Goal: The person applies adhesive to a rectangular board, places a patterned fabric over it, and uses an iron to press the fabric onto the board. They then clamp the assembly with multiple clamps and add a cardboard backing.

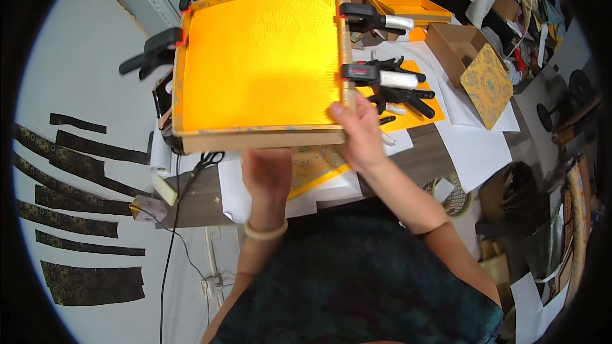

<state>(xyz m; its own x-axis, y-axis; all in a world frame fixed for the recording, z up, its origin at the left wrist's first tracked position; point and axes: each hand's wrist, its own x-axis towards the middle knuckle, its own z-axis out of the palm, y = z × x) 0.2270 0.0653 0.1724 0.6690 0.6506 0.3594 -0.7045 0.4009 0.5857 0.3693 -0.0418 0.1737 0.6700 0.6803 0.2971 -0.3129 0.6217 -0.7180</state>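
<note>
A shallow box (261, 64) with a shiny yellow lining and patterned rim is held up in front of me, its open side facing me. Several black spring clamps (360, 73) with red pads grip its left, far and right edges. Around the near right corner, my right hand (361, 129) is closed, with the thumb over the rim. Below the near wall is my left hand (266, 175), smeared by motion; the box hides its fingers, so I cannot tell whether it supports the box.
On the dark wood table lie scissors (207, 160), white paper (472, 153), loose clamps (408, 99) and patterned yellow cloth (319, 164). A brown cardboard box (452, 48) and a yellow tray (408, 6) stand at the back right. Dark patterned strips (76, 220) lie against the pale surface at left.
</note>
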